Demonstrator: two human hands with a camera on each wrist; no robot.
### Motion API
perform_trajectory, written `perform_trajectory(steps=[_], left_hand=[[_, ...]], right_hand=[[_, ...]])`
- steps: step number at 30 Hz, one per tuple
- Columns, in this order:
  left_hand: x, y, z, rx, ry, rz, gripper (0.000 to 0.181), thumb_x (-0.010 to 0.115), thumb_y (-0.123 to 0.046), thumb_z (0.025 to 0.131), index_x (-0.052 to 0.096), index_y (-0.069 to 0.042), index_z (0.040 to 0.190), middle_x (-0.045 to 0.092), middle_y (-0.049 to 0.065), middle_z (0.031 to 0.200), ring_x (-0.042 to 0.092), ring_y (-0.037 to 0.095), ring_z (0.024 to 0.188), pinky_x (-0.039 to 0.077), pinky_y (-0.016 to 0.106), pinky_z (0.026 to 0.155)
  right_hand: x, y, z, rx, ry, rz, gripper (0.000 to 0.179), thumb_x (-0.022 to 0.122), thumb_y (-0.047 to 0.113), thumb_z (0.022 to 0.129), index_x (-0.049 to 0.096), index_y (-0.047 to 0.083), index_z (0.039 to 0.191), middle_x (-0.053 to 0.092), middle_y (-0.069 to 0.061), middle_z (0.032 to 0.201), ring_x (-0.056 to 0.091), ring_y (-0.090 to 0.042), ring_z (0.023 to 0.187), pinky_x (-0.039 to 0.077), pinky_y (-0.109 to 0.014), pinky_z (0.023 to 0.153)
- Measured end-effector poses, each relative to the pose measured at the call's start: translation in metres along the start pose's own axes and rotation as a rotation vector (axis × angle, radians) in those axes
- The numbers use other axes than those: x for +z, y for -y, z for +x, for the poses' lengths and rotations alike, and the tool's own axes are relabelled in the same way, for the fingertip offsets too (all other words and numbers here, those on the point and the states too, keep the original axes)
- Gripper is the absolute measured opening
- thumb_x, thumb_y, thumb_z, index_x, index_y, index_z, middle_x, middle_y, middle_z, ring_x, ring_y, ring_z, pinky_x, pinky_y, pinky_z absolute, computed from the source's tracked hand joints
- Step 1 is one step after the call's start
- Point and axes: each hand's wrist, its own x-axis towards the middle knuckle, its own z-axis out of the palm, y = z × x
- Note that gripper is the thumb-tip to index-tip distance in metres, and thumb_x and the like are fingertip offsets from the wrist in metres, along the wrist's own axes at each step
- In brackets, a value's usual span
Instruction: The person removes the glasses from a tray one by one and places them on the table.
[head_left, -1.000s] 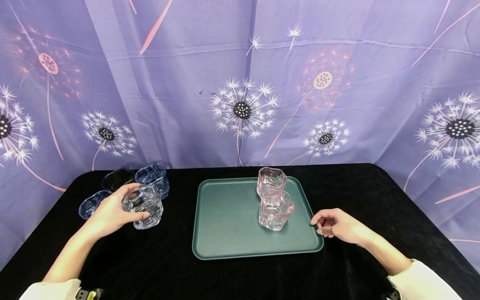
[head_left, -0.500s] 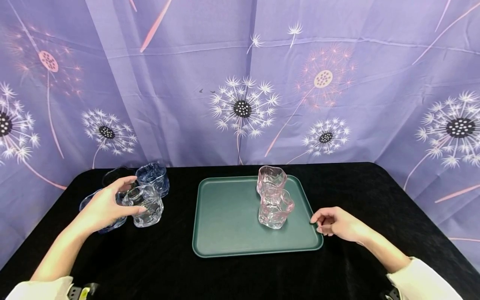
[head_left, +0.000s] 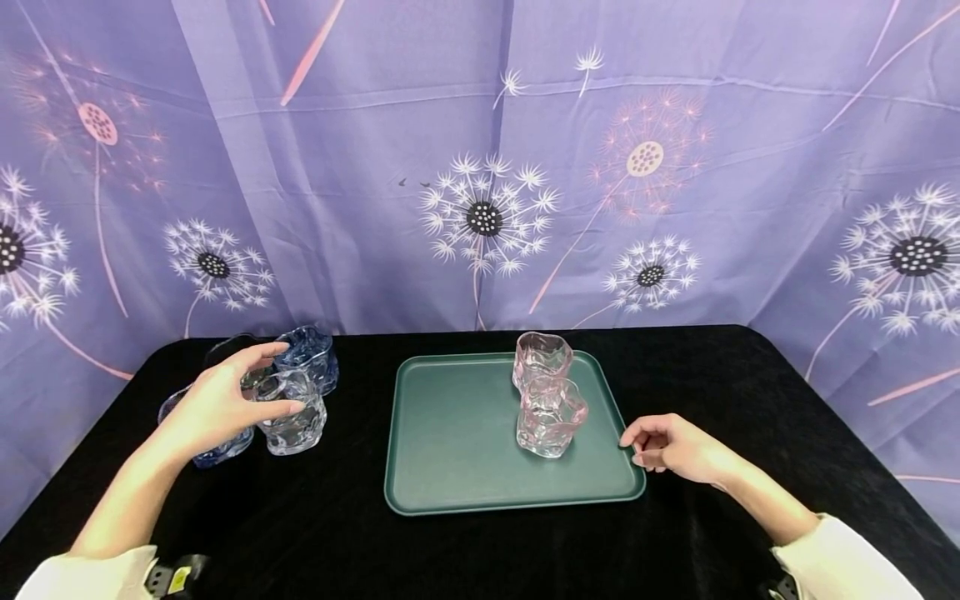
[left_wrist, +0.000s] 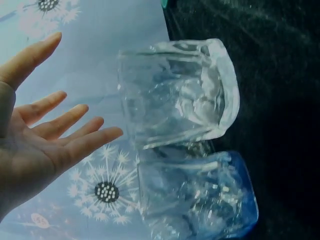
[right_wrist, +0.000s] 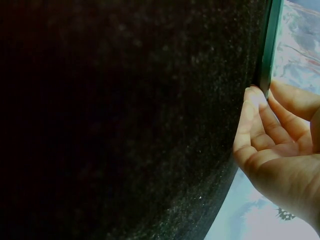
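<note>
My left hand (head_left: 217, 404) is spread above the glasses at the left, thumb and fingers apart and gripping nothing. Nearest to it is a clear, wavy-sided glass (head_left: 296, 425), standing upright; in the left wrist view the fingertips show clear of this glass (left_wrist: 175, 95). A blue glass (head_left: 309, 358) stands just behind it, and another blue glass (head_left: 225, 448) is partly covered by the hand. At the right, my right hand (head_left: 675, 448) pinches the rim of a green tray (head_left: 450, 467); in the right wrist view the tray's edge (right_wrist: 270, 55) runs between thumb and fingers.
Two pink-tinted glasses, a rear one (head_left: 542, 354) and a front one (head_left: 551, 425), stand close together on the tray's right half. The rim of a further glass (head_left: 232, 343) shows behind the left hand. A purple dandelion-print curtain (head_left: 360, 208) hangs behind the black-covered table (head_left: 480, 558).
My left hand has let go of the clear glass, drawn back to the left, then moved slightly right over it. A blue glass now shows below that hand. The right hand and tray stay put.
</note>
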Motion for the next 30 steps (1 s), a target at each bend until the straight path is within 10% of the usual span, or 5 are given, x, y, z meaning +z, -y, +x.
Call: perform_trajectory(steps=[8, 15, 30], left_hand=[[0.017, -0.010, 0.011, 0.036, 0.002, 0.000, 0.076, 0.075, -0.036, 0.074, 0.042, -0.002, 0.133, 0.046, 0.021, 0.127, 0.052, 0.032, 0.086, 0.043, 0.046, 0.076], [0.034, -0.021, 0.022, 0.045, -0.006, -0.002, 0.072, 0.074, -0.035, 0.075, 0.044, -0.003, 0.132, 0.043, 0.021, 0.132, 0.040, 0.038, 0.119, 0.033, 0.054, 0.093], [0.073, -0.038, 0.046, 0.115, 0.001, -0.053, 0.064, 0.073, -0.026, 0.078, 0.047, 0.000, 0.130, 0.046, 0.019, 0.130, 0.041, 0.036, 0.120, 0.035, 0.051, 0.094]], right_hand=[[0.000, -0.002, 0.000, 0.002, 0.000, -0.001, 0.016, 0.055, -0.011, 0.080, 0.055, -0.015, 0.096, 0.053, -0.010, 0.076, 0.049, -0.007, 0.060, 0.042, -0.023, 0.049], [0.001, -0.002, 0.000, 0.009, -0.006, -0.033, 0.016, 0.055, -0.010, 0.080, 0.056, -0.013, 0.096, 0.053, -0.008, 0.076, 0.049, -0.007, 0.060, 0.043, -0.023, 0.050], [0.001, -0.001, 0.000, 0.004, -0.007, -0.053, 0.016, 0.054, -0.012, 0.080, 0.056, -0.013, 0.095, 0.053, -0.010, 0.076, 0.050, -0.008, 0.060, 0.044, -0.024, 0.050]])
